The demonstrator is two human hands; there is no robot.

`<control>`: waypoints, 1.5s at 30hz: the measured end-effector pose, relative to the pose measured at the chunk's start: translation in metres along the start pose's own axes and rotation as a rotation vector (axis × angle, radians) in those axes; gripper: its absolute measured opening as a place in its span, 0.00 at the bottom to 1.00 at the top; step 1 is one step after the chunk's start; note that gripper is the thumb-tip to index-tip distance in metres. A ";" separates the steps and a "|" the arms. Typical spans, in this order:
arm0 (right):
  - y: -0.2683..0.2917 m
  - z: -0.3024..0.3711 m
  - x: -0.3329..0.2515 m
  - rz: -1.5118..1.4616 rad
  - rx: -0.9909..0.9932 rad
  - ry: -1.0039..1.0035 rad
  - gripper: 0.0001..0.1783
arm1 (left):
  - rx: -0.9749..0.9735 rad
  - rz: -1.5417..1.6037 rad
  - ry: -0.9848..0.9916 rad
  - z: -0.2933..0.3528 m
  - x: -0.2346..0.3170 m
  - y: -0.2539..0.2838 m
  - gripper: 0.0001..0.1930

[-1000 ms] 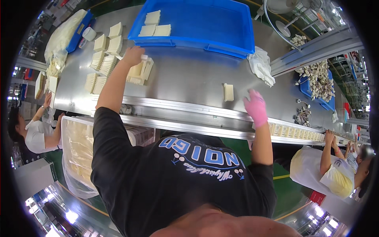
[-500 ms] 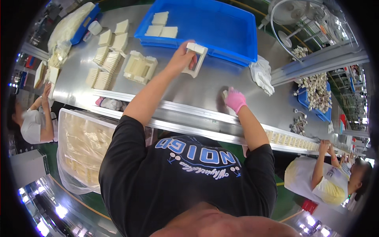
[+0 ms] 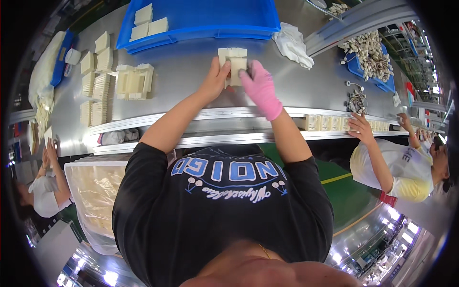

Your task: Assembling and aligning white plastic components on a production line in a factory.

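Note:
Over the steel bench, between my two hands, is a cream-white plastic frame (image 3: 233, 52). A paler flat area fills part of its opening; whether that is a separate piece I cannot tell. My bare left hand (image 3: 213, 79) grips the frame's left side, thumb on top. On its right side, my right hand (image 3: 262, 92), in a pink glove with dark fingertips, closes on the edge. To the left on the bench stands a larger cream plastic holder (image 3: 134, 82) with raised ends. Beyond it are rows of stacked cream plastic parts (image 3: 101, 86).
A blue tray (image 3: 201, 34) with a few cream blocks lies at the far side. A white cloth (image 3: 292, 45) is right of it. A blue bin of wired parts (image 3: 368, 55) stands farther right. Metal rails (image 3: 229, 113) edge the bench. Co-workers' hands (image 3: 362, 128) are at the right.
My right hand has moved up and left from the bench to the frame. My left hand has brought the frame nearer. The view has shifted to the right.

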State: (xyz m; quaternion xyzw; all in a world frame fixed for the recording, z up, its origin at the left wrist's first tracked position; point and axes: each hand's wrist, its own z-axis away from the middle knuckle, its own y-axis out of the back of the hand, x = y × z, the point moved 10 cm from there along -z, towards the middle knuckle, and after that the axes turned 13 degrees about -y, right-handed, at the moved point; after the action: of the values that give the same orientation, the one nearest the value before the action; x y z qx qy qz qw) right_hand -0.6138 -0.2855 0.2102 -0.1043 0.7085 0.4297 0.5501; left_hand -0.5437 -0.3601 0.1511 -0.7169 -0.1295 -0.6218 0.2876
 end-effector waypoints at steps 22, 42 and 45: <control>-0.005 0.014 -0.035 0.072 -0.032 0.147 0.24 | -0.055 0.099 -0.037 -0.001 0.002 0.002 0.17; 0.031 0.054 -0.010 -0.276 -0.646 -0.264 0.32 | -0.824 -0.580 -0.011 0.031 0.010 -0.031 0.13; 0.071 0.068 0.033 0.431 -0.430 -0.359 0.24 | -0.818 -1.449 -0.322 0.003 0.037 0.029 0.16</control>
State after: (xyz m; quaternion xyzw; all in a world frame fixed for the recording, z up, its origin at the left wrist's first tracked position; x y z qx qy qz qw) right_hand -0.6238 -0.1823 0.2149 0.0112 0.4994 0.6867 0.5281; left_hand -0.5180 -0.3881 0.1793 -0.5841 -0.3611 -0.5408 -0.4858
